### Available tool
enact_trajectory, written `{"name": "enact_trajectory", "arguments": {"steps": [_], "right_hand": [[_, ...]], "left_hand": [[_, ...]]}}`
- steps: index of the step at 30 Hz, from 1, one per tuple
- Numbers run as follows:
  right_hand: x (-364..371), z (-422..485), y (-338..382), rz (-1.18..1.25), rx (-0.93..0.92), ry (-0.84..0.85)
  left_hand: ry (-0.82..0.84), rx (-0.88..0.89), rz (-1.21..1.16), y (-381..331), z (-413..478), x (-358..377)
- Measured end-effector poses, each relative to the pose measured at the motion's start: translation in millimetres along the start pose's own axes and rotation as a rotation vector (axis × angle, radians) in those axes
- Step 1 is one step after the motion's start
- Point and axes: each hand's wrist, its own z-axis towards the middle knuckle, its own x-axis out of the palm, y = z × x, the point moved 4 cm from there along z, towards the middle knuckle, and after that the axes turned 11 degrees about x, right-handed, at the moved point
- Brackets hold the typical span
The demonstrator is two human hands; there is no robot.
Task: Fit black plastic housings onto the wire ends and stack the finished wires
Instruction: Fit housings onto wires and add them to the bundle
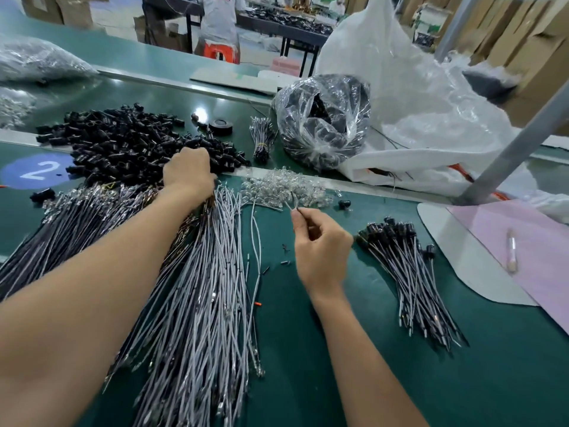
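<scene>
Left hand (187, 171) on black housings pile (123, 140); right hand (320, 245) pinches thin wire (290, 205).

A: Free lane?
B: Bare green mat (286, 322) btwn loose white wires (200, 288) & finished stack (409, 272); right hand (320, 241), pinching a thin lead (290, 206), sits at its far end.
A: Beyond?
B: Blocked: black housings heap (123, 143), clear parts pile (277, 186), clear bag (323, 121), grey pole (508, 155) to the rt.
A: Near rt corner?
B: Open mat up to the pink sheet (548, 266).
</scene>
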Motion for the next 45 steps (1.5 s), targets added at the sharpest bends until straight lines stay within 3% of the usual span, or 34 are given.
{"name": "enact_trajectory", "arguments": {"steps": [4, 9, 12, 15, 20, 31, 45], "right_hand": [[0, 0, 0, -0.015, -0.037, 0.003], [1, 0, 2, -0.012, -0.032, 0.022], [1, 1, 4, 0.007, 0.006, 0.071], [2, 1, 4, 0.057, 0.082, 0.144], [1, 0, 6, 0.17, 0.168, 0.245], [-2, -1, 14, 0.132, 0.143, 0.265], [-3, -2, 19, 0.141, 0.111, 0.249]], "left_hand": [[-0.049, -0.034, 0.004, -4, 1, -4], [-0.115, -0.042, -0.212, -9, -14, -19], [-0.111, -0.028, -0.636, -20, -44, -31], [0.036, -0.1, -1.154, -34, -90, -33], [0.013, -0.234, -1.581, -33, -122, -26], [0.027, -0.221, -1.78, -38, -122, -16], [0.034, -0.151, -1.697, -41, -123, -17]]}}
